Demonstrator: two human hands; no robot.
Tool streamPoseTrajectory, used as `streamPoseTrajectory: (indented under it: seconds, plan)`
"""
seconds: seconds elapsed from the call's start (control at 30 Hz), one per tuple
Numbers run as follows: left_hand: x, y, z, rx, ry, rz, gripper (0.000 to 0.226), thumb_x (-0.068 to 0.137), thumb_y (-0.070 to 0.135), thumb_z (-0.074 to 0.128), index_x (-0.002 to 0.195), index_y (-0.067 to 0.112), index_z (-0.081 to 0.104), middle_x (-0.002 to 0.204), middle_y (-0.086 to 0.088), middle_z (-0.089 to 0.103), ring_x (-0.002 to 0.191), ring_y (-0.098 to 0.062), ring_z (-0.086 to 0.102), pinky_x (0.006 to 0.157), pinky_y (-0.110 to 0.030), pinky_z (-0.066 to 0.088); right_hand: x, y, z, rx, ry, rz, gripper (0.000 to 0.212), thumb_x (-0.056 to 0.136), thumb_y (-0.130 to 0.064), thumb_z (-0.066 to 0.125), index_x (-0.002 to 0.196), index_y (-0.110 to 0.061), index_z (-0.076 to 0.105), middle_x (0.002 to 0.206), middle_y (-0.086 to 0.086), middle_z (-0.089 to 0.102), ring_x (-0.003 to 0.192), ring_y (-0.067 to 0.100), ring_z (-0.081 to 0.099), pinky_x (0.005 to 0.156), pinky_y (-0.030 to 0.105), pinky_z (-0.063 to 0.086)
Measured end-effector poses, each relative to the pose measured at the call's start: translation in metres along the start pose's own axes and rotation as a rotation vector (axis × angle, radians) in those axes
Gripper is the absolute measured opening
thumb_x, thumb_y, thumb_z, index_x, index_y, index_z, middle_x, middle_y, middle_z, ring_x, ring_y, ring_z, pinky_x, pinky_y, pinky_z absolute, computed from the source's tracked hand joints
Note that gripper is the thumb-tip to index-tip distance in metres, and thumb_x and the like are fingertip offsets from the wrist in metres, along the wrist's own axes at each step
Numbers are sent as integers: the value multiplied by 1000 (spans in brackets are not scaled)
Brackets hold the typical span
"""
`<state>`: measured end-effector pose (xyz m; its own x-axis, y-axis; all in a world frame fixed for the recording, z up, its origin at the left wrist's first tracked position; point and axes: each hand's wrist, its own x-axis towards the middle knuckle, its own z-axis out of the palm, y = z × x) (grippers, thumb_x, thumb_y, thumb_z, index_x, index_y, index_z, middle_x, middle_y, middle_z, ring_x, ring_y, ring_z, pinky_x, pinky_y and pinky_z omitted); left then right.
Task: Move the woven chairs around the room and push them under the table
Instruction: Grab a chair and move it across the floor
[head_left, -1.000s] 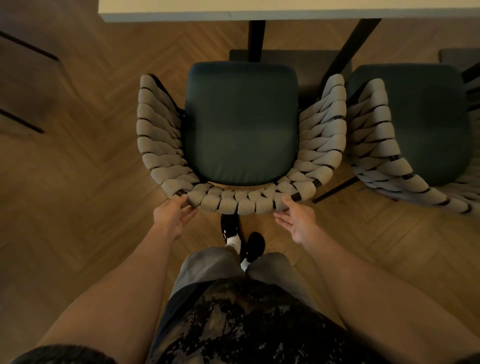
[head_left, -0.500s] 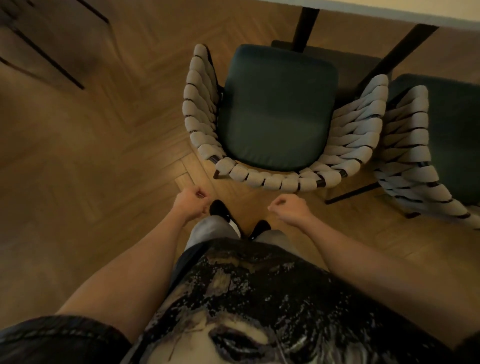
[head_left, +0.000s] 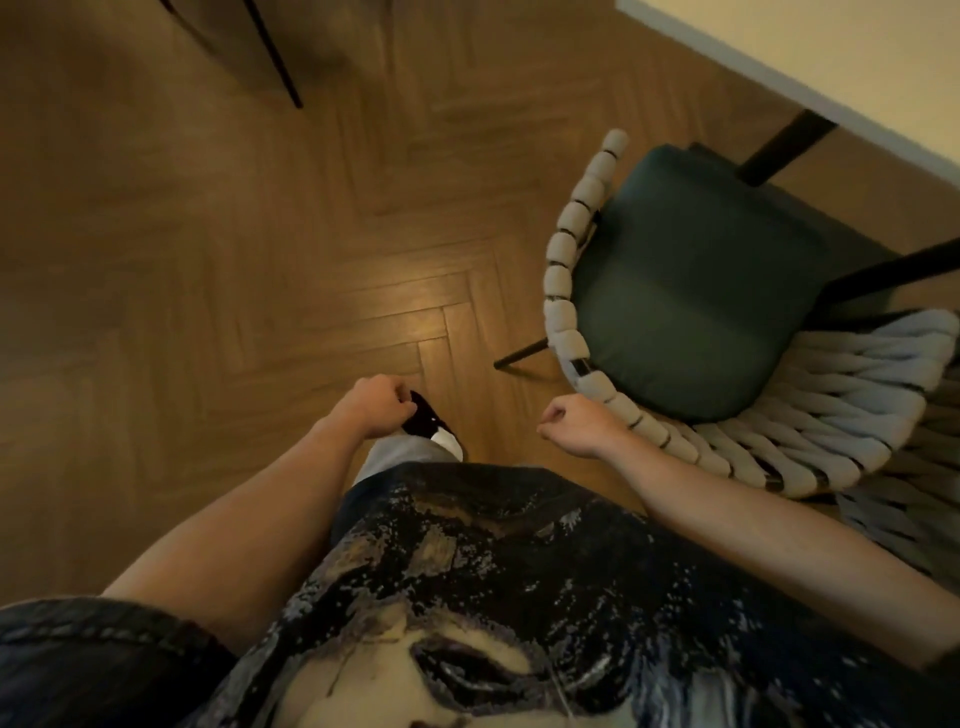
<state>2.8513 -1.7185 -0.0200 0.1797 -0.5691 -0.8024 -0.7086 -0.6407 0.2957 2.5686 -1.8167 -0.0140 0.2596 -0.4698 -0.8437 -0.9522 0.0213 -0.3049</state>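
A woven chair with a pale rope back and a dark green seat cushion stands at the right, its front tucked toward the light table at the top right. My left hand hangs in front of me with curled fingers and holds nothing. My right hand is also curled and empty, just left of the chair's woven back, apart from it. A second woven chair shows partly at the right edge.
Herringbone wood floor spreads wide to the left and ahead. A dark piece of furniture with thin black legs stands at the top left. Black table legs run under the table beside the chair.
Both hands have left the chair's woven back and drawn in toward my body with fingers curled. The view has swung left, so the chair and table now sit at the right.
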Motion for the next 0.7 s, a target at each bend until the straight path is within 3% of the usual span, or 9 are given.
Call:
streamPoseTrajectory:
  seconds: [0.1,0.23,0.5,0.7]
  plan:
    - [9,-31,-35,-29,5,-24,20,98,30,58,110,15,65,106,-8,67,103,-25,59,93,-42,51,22,-50,-10,-25,-13,-8,8,93,-37,69,93,-29,68,109,-3,67,100,18,63,85,35,53]
    - [21,-66,-80,-112,14,-64,22,98,31,59,108,13,65,105,-10,67,102,-27,62,93,-44,54,49,-115,-28,-49,-24,-55,6,92,-37,69,91,-31,70,110,-5,68,98,14,61,83,31,48]
    - [58,-103,-169,-198,41,-111,12,98,29,59,100,18,64,91,-5,65,90,-24,65,82,-39,55,98,-229,-79,-54,-50,-142,9,94,-34,68,97,-27,72,114,-2,68,106,16,60,91,33,50]
    - [112,-106,-251,-265,73,-138,14,99,25,54,95,16,63,88,-7,66,84,-24,65,72,-37,57,160,-305,-138,-86,-63,-189,11,97,-28,66,106,-25,71,116,-2,65,108,16,60,87,30,47]
